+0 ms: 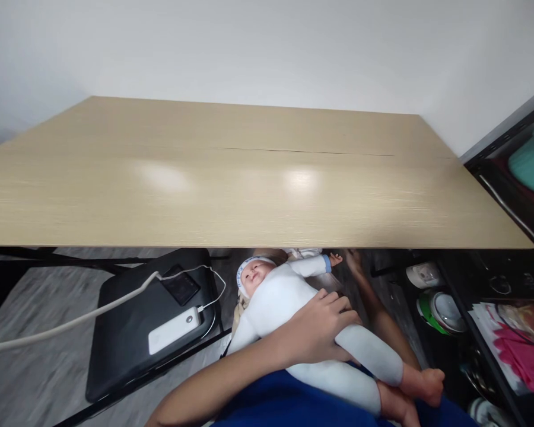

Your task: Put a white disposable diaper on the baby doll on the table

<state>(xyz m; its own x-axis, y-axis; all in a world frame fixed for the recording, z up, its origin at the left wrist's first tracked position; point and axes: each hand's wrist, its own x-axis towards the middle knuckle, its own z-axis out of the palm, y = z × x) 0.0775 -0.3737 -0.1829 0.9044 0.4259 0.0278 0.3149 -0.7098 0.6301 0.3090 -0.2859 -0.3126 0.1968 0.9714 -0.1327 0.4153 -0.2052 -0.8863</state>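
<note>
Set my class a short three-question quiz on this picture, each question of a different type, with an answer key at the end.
1. Multiple choice: which of the wearer's hands is on the hip of the doll?
A) left
B) right
C) both

2. True or false: the doll lies face down.

3. Fill in the missing colour: the white cabled device lies on a ____ padded seat.

Key:
1. A: the left hand.
2. False: its face is turned up.
3. Black.
</note>
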